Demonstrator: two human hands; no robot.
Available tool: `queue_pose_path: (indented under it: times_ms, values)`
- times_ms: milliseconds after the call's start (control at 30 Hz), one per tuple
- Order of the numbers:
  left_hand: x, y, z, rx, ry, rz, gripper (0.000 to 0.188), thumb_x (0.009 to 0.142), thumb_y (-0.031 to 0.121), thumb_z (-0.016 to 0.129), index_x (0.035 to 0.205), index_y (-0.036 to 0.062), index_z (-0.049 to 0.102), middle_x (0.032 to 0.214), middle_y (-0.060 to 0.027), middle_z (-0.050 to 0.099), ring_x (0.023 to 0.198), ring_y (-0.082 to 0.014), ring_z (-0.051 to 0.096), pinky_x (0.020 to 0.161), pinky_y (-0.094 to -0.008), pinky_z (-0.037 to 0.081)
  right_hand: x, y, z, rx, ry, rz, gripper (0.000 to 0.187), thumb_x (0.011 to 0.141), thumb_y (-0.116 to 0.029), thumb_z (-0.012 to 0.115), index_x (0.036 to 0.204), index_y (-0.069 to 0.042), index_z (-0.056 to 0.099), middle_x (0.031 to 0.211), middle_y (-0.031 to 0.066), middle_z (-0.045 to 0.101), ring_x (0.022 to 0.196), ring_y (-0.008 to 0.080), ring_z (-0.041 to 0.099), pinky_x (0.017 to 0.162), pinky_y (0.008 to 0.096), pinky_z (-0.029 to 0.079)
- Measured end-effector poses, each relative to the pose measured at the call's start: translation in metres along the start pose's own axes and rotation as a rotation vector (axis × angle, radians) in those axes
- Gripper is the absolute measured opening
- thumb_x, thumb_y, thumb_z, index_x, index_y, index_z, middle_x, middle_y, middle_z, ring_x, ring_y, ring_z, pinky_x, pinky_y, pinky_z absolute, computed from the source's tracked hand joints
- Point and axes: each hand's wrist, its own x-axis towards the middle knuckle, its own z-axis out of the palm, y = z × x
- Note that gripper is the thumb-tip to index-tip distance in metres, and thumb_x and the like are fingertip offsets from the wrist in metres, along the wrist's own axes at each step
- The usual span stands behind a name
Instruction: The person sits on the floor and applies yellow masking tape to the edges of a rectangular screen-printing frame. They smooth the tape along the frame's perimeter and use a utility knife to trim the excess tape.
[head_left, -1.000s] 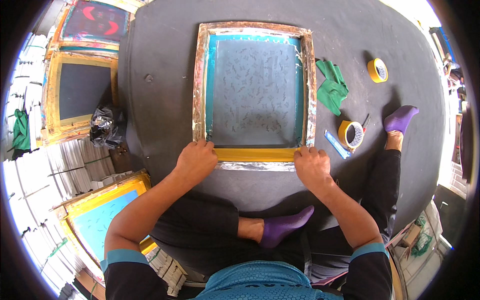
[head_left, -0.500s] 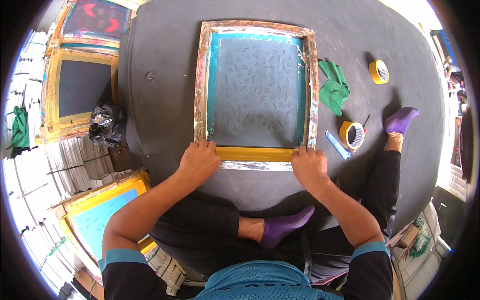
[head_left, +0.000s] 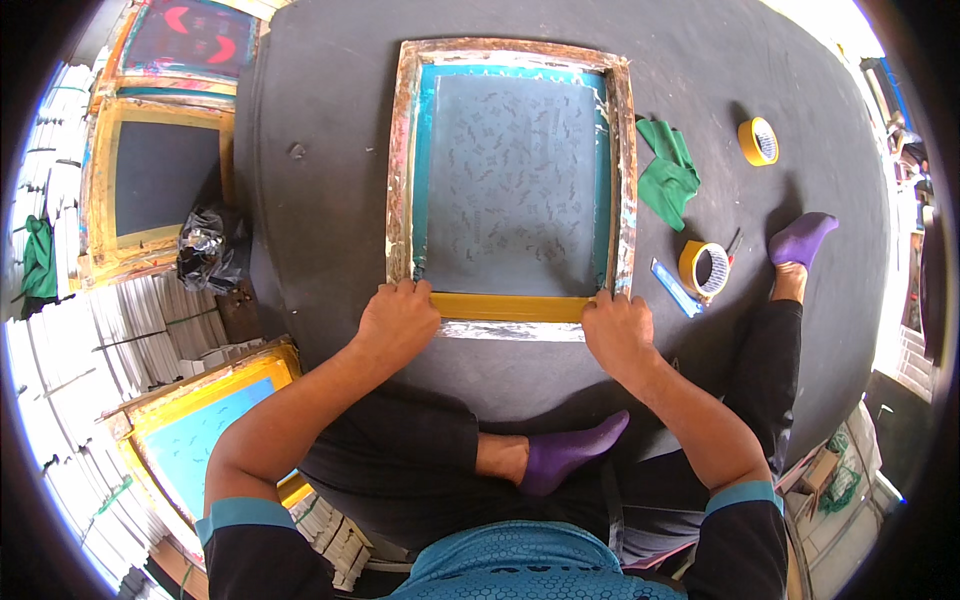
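A wooden screen-printing frame (head_left: 622, 190) lies flat before me, its mesh (head_left: 515, 185) grey with small dark motifs inside a teal border. Across the near side of the mesh runs a strip of yellow tape (head_left: 510, 307). My left hand (head_left: 398, 318) is closed on the strip's left end, at the frame's near left corner. At the near right corner, my right hand (head_left: 618, 325) grips the other end, fingers curled. Both sets of fingertips are partly hidden behind the knuckles.
Right of the frame lie a green cloth (head_left: 668, 175), a blue cutter knife (head_left: 677, 288), a tape roll (head_left: 704, 270) and a farther tape roll (head_left: 758, 142). More framed screens (head_left: 165, 170) and a black plastic bag (head_left: 212, 248) are at left. My purple-socked foot (head_left: 575, 452) rests near the frame.
Almost nothing differs. Both hands stay at the ends of the tape strip, and the frame appears barely shifted in view.
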Motion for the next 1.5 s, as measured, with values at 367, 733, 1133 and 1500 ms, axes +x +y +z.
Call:
queue_pose_path:
  times_ms: [367,733,1133,1500]
  values:
    - [0.002,-0.002,0.004,-0.039,-0.012,-0.013,0.013,0.081,0.014,0.070,0.083,0.0025,0.078,0.090,-0.0091,0.066,0.086,-0.0265,0.072,0.071,-0.0406,0.059,0.002,0.002,-0.007,0.021,-0.045,-0.008,0.011,0.085,-0.013,0.069,0.089,-0.008,0.079,0.092,0.0083,0.072,0.085,0.0261,0.075,0.071,0.0398,0.056]
    - [0.006,-0.001,-0.001,-0.050,-0.068,-0.030,0.014,0.081,0.013,0.070,0.082,0.0021,0.078,0.092,-0.0106,0.068,0.088,-0.0282,0.073,0.073,-0.0420,0.060,0.005,0.004,-0.009,0.052,-0.077,-0.009,0.011,0.085,-0.012,0.070,0.088,-0.007,0.079,0.091,0.0093,0.073,0.083,0.0272,0.076,0.070,0.0407,0.056]
    - [0.013,0.000,-0.011,-0.054,-0.182,-0.049,0.015,0.082,0.014,0.070,0.086,0.0024,0.079,0.096,-0.0125,0.070,0.091,-0.0292,0.073,0.078,-0.0411,0.061,0.008,0.007,-0.017,0.058,-0.127,0.001,0.011,0.085,-0.010,0.069,0.087,-0.008,0.079,0.091,0.0103,0.074,0.084,0.0280,0.075,0.071,0.0408,0.055]
    - [0.015,-0.005,-0.015,0.046,-0.197,-0.007,0.010,0.082,0.015,0.073,0.087,0.0097,0.081,0.090,-0.0066,0.073,0.088,-0.0253,0.074,0.070,-0.0400,0.056,0.007,0.000,-0.013,0.058,-0.095,0.080,0.012,0.085,-0.012,0.070,0.088,-0.008,0.080,0.098,0.0112,0.072,0.094,0.0279,0.073,0.072,0.0428,0.058]
